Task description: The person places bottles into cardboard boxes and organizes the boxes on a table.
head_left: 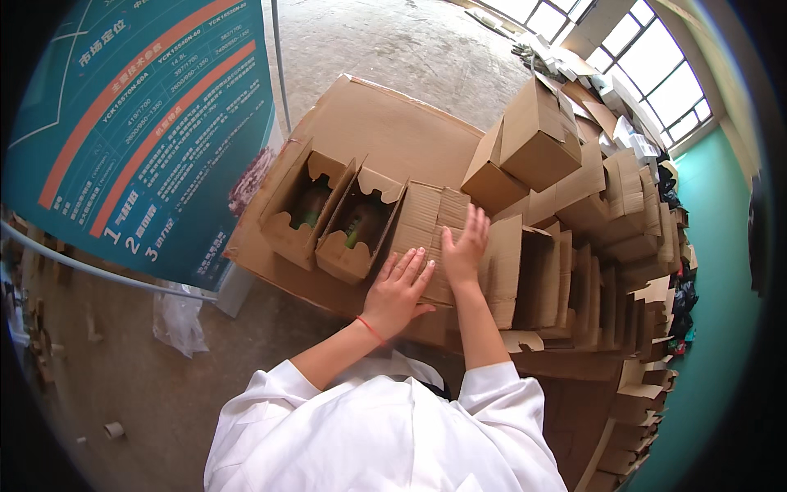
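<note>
A closed, brown corrugated-cardboard box with a creased top (420, 215) is found directly beneath the fingers, its upper face partly covered by the left hand (393, 297) at the near edge and by the right hand (465, 256) along the right side. Its walls can be judged stiff along the edges, while the top flaps are likely to be bent easily under pressure. The dry paper surface should be gripped without much slipping. Its weight cannot be told; if it is filled like the open brown cardboard box (343, 257) just left of the left fingers, where a dark rounded object with green markings (358, 228) is seen, it may be fairly heavy, and is best held low on two opposite walls rather than by the flaps. The left fingers are laid flat and slightly spread, with nothing clamped; the right fingers are extended, the thumb held apart, and whether the right fingertips are pressed to the cardboard cannot be told. Upright, open brown cartons (537, 279) are ranged beyond the right hand.
</note>
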Tool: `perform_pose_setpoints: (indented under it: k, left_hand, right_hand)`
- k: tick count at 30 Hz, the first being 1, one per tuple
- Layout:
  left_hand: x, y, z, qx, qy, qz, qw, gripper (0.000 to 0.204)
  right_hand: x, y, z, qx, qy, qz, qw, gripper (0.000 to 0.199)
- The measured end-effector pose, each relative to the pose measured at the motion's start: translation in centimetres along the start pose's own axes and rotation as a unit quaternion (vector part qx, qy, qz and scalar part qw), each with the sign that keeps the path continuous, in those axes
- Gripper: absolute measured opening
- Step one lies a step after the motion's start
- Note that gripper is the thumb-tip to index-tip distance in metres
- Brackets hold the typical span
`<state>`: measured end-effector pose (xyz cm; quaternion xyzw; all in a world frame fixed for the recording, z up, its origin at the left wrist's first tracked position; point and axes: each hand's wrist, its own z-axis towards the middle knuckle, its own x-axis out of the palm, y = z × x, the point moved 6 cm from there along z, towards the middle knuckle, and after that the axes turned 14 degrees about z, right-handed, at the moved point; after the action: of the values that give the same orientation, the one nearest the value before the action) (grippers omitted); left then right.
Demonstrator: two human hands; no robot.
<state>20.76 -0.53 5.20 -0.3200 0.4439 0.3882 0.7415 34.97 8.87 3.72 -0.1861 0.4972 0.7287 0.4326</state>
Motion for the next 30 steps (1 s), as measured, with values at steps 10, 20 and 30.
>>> perform_pose_setpoints:
  k: [10, 20, 30]
  left_hand:
    - [-1.0, 3.5, 0.7, 0.069, 0.026, -0.063, 0.995, 0.069]
    - [1.5, -1.1, 1.3, 0.035, 0.080, 0.036, 0.996, 0.091]
    - [-0.3, -1.7, 1.8, 0.014, 0.103, 0.021, 0.994, 0.088]
  right_hand:
    - [2.4, -2.7, -4.9, 0.285, 0.116, 0.500, 0.809, 0.071]
    - [2.0, -1.8, -2.5, 0.181, 0.047, 0.316, 0.930, 0.085]
    - [-23.0, 3.7, -4.5, -0.046, -0.066, 0.020, 0.997, 0.032]
